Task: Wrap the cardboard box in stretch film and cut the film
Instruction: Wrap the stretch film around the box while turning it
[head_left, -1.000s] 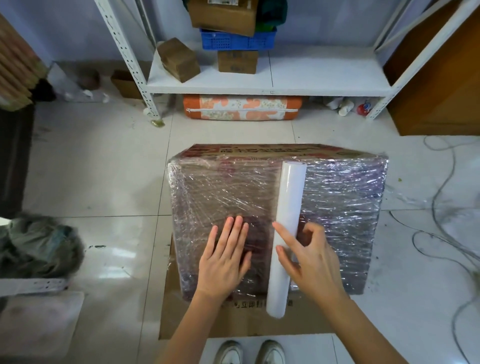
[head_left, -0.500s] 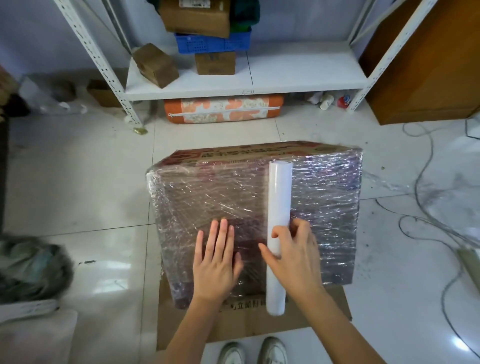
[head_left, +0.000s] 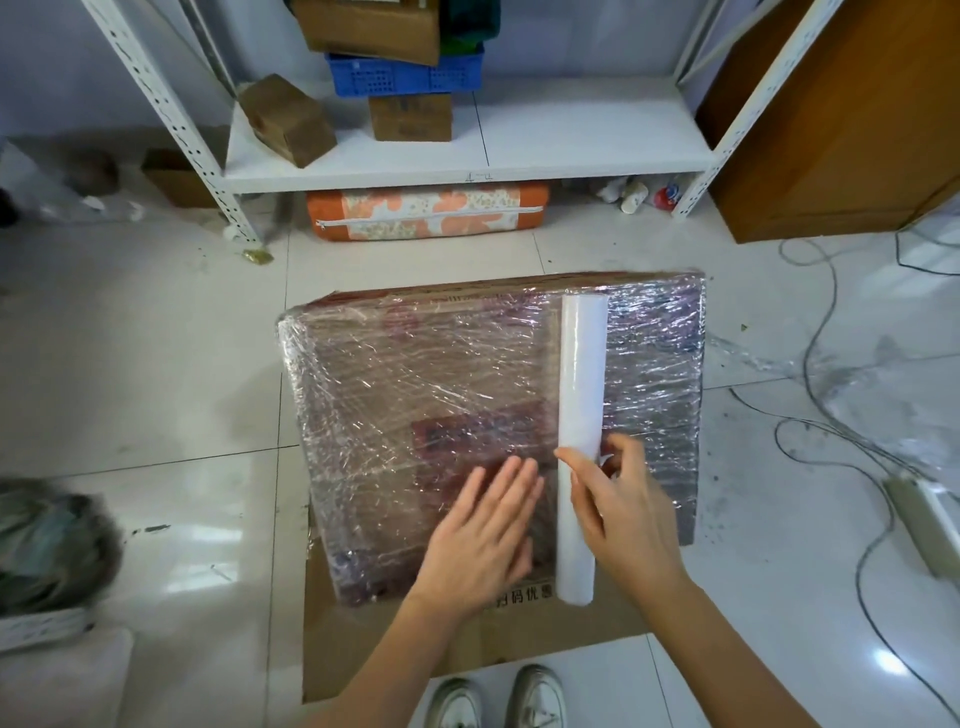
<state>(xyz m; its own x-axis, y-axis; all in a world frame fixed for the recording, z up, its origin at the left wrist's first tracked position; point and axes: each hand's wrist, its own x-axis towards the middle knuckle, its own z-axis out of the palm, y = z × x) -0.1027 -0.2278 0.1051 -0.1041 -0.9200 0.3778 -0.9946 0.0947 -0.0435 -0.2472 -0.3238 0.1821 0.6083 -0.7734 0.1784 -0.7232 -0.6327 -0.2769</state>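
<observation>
A large cardboard box (head_left: 441, 384) covered in shiny stretch film stands on the tiled floor in front of me. A white roll of stretch film (head_left: 581, 395) lies lengthwise on its top, right of centre. My left hand (head_left: 483, 540) presses flat on the film-covered top, fingers straight and together, just left of the roll. My right hand (head_left: 618, 514) grips the near part of the roll, thumb across its left side and fingers curled behind it.
A flat cardboard sheet (head_left: 374, 639) lies under the box's near edge, above my shoes (head_left: 498, 701). A white metal shelf (head_left: 467, 156) with small boxes and a blue crate stands behind. Cables (head_left: 831, 431) run across the floor at right. A dark bundle (head_left: 47, 545) sits at left.
My view has shifted, so the box now sits more to the right. My left hand has slid rightward up against the roll. My right hand keeps its hold on the roll.
</observation>
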